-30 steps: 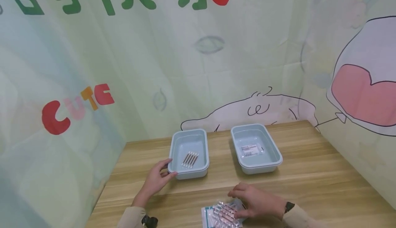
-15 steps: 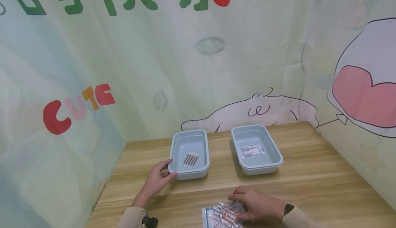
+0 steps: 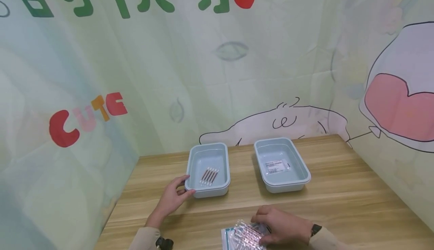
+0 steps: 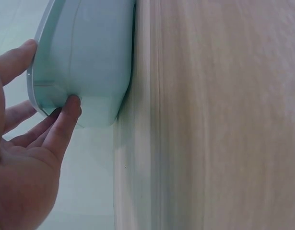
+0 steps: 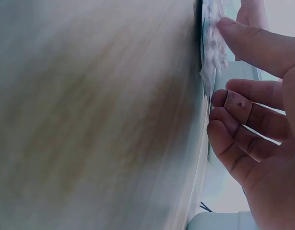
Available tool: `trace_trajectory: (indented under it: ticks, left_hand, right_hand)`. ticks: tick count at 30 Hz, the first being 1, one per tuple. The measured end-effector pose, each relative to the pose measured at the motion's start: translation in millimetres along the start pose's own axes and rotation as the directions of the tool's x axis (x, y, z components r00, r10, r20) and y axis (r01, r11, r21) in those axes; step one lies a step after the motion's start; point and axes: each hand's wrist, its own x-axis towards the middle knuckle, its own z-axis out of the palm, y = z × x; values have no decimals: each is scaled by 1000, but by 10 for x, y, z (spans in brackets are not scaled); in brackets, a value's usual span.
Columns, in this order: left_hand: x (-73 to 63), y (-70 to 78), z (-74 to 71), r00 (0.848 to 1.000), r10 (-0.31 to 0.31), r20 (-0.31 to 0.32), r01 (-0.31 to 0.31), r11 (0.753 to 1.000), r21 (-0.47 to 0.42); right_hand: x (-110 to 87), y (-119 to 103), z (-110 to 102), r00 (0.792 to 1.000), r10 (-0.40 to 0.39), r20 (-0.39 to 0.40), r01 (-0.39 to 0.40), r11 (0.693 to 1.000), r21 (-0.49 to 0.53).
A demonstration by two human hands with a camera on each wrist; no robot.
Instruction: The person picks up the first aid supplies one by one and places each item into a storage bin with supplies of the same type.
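Note:
My left hand grips the near left corner of a light blue plastic tray, also seen from its side in the left wrist view, with thumb and fingers around the corner. Inside lies a clear packet of brown-stemmed cotton swabs. At the table's front, my right hand touches a pile of clear swab packets with its thumb, the other fingers loosely bent beside the pile. In the right wrist view, a bandage wraps one finger, and the thumb lies against the packets' edge.
A second light blue tray stands to the right, holding a clear packet with a printed label. Beneath the pile lies a white and teal wrapper. The wooden table ends at a printed curtain.
The uppermost swab packets on the pile have shifted slightly under the right thumb. Both hands keep nearly the same place; the head view has tilted up slightly.

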Motion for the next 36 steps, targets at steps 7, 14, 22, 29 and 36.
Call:
trace_trajectory:
  ticks: [7,14,22,29,36]
  left_hand:
    - [0,11,-9,1000,-19,1,19,1000,2]
    - [6,5,2,1000,-12,-2,12,1000,5]
    - [3,-8,5,1000,-6,-5,6,1000,-4]
    - [1,-4,2,1000,-9,-9,9,1000,4]
    - [-9,20,6,1000,-12,-16,12,1000,12]
  right_hand:
    - [4,-38,2,998,-64,-21,63,997,-49]
    - [25,-61,-19,997,-57,52,58,998,-21]
    - [42,-76,-17,995,-80,57,79,996,33]
    - [56,-50,-40,996,-73,55,70,996,58]
    - [48,-16,-32,992,-127,-2,127,992,20]
